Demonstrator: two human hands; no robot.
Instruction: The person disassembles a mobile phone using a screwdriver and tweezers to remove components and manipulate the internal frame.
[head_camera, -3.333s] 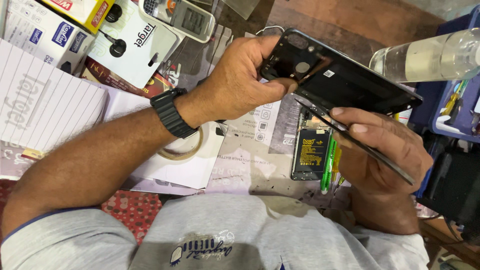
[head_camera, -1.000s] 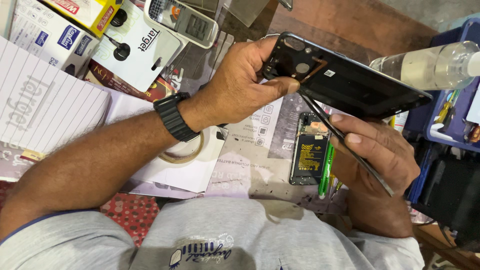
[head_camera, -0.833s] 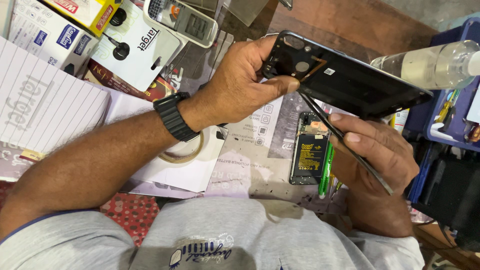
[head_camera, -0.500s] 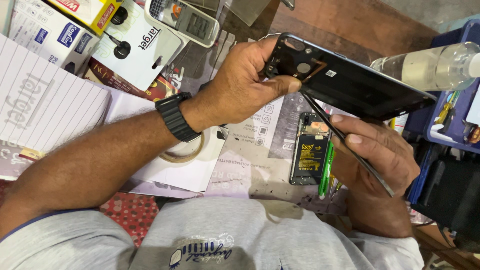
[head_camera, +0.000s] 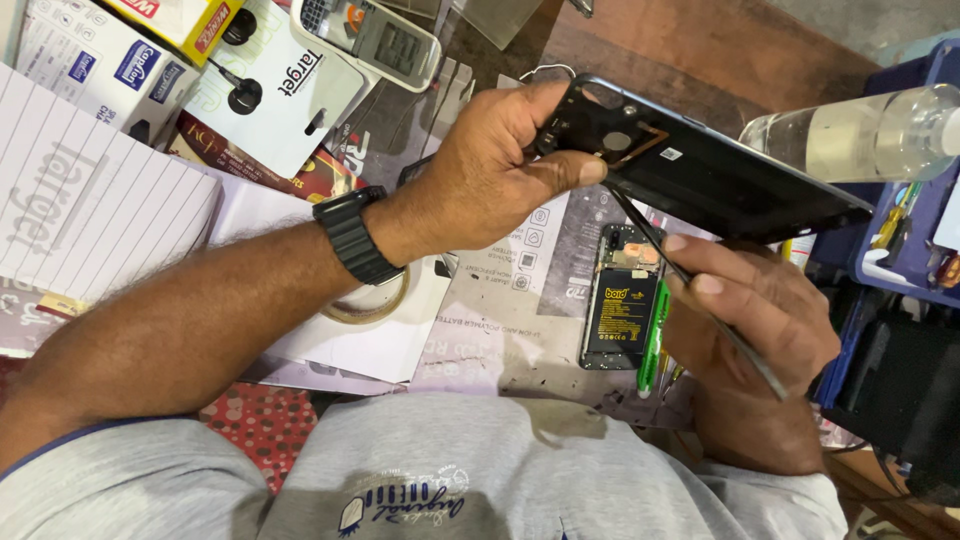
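Observation:
My left hand (head_camera: 490, 165), with a black watch (head_camera: 355, 235) on its wrist, grips the camera end of a black phone back cover (head_camera: 720, 180) and holds it up above the table. My right hand (head_camera: 760, 320) holds a thin metal prying tool (head_camera: 650, 240). Its tip reaches the cover's edge just below my left thumb. Under both hands an opened phone (head_camera: 620, 310) lies flat on the papers with its black battery showing. A green-handled screwdriver (head_camera: 652, 335) lies along the phone's right side.
A clear plastic bottle (head_camera: 860, 135) lies at the right over a blue tool tray (head_camera: 915, 230). A tape roll (head_camera: 365, 305) sits beneath my left forearm. A lined white pad (head_camera: 90, 200), an earphone package (head_camera: 270, 85), boxes and a small grey device with a screen (head_camera: 370, 35) fill the far left.
Barely anything differs. Both hands keep their grip, the cover tilts very slightly, and the tool tip stays at the cover's edge.

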